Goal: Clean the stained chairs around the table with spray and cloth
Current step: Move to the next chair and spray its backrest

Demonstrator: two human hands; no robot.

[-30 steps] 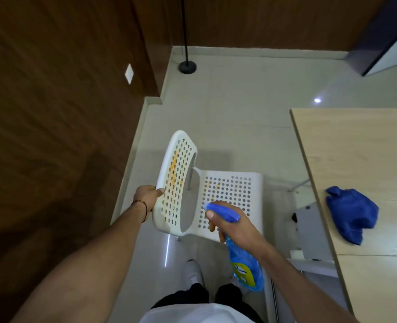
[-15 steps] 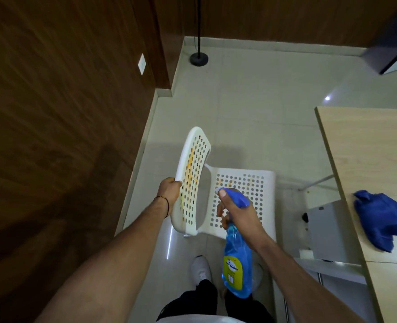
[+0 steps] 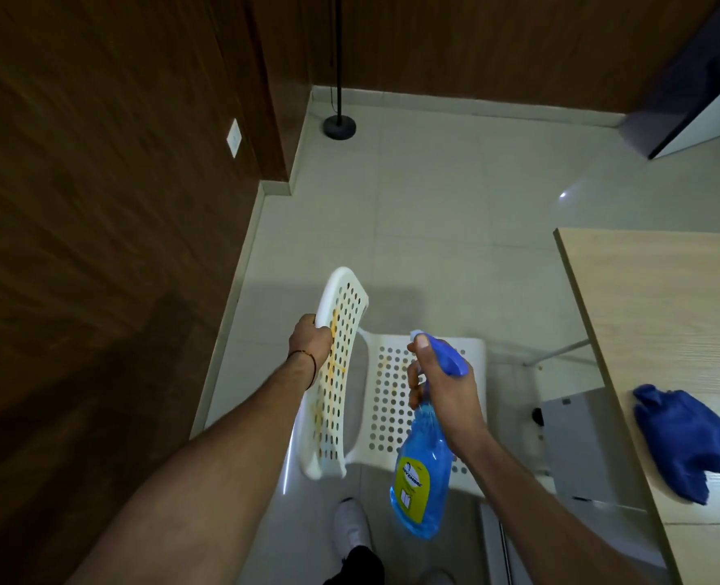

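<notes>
White chair [image 3: 385,415] w/ holes, yellow stains on back & seat; left hand [image 3: 309,342] holds its back. Blue spray bottle [image 3: 421,470], yellow label, in right hand [image 3: 442,394] over the seat. Blue cloth [image 3: 683,441] lies crumpled at tabletop [image 3: 654,310] edge.

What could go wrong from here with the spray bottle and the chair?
Spray may pass through the chair holes onto the floor, perhaps making it slippery.
The left hand holds the chair, the right hand the spray bottle; the cloth lies apart on the table, so liquid may drip before wiping.
</notes>
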